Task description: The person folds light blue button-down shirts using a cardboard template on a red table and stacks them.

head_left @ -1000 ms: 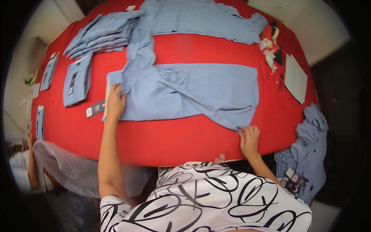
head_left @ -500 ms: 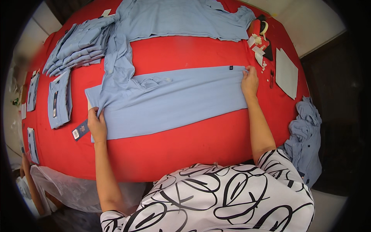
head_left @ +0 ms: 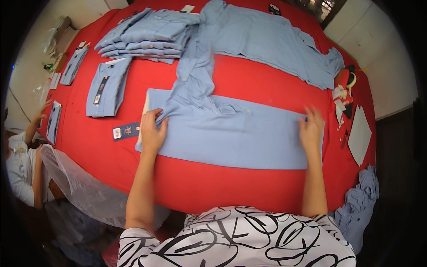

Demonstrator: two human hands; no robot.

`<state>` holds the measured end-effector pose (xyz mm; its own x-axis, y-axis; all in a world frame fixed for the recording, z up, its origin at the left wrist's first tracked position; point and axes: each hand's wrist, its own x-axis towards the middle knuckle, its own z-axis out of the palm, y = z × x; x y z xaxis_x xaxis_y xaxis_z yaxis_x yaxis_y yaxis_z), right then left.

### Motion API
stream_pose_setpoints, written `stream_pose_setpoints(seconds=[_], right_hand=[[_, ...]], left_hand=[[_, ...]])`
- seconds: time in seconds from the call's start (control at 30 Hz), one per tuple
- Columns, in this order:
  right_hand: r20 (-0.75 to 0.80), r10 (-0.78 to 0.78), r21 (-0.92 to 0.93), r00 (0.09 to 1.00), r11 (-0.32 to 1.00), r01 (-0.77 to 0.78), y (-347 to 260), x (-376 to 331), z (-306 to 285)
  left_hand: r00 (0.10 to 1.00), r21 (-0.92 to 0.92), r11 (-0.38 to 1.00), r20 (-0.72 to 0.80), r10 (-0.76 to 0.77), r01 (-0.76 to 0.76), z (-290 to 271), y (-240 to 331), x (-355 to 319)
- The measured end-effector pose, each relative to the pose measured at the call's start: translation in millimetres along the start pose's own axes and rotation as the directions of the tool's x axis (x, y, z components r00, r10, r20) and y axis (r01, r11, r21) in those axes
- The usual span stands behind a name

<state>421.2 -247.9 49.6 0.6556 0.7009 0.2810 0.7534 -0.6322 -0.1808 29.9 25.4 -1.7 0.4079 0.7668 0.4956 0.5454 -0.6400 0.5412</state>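
Observation:
A light blue shirt (head_left: 240,144) lies folded into a long flat strip across the red-covered table. Its rumpled sleeve (head_left: 193,73) runs from the left part of the strip toward the far side. At the strip's left end, my left hand (head_left: 152,133) pinches the cloth between thumb and fingers, beside the pale inner edge. A dark blue hang tag (head_left: 126,131) sticks out next to this hand. Over the right end is my right hand (head_left: 311,131), its fingers apart and slightly blurred, gripping no cloth.
A stack of folded blue shirts (head_left: 149,33) stands far left, with a folded shirt (head_left: 106,91) nearer. Another shirt (head_left: 267,38) spreads along the back. White sheets (head_left: 360,135) and small scraps lie right. Crumpled shirts (head_left: 358,207) hang off the right edge. Another person (head_left: 26,164) is at left.
My right hand has let go of the shirt's right end and opened. The strip's right end now lies lower on the table. The view has turned left, shifting everything rightward.

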Motion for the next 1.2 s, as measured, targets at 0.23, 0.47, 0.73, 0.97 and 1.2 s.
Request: stream_pose_setpoints(seconds=[0.23,0.47,0.73,0.97,1.2], right_hand=[[0.076,-0.47,0.507,0.879,0.778,0.372,-258,155,79],[0.226,-0.368,0.239,0.902,0.919,0.315,-327,235,73],[-0.16,-0.835,0.69,0.526,0.286,0.664,-228,37,-60],[0.081,-0.507,0.614,0.858,0.703,0.358,-108,-60,28],[0.417,-0.188,0.846,0.889,0.437,-0.304,-96,-35,23]], left_hand=[[0.978,-0.432,0.884,-0.021,-0.206,0.177,2,-10,-3],[0.995,-0.145,0.986,0.069,-0.071,0.08,-2,-7,2],[0.999,-0.066,0.997,0.004,-0.043,0.044,0,-10,-2],[0.964,-0.264,0.94,0.21,-0.161,0.215,-13,-23,10],[0.918,-0.3,0.906,0.348,-0.187,0.299,-26,-23,13]])
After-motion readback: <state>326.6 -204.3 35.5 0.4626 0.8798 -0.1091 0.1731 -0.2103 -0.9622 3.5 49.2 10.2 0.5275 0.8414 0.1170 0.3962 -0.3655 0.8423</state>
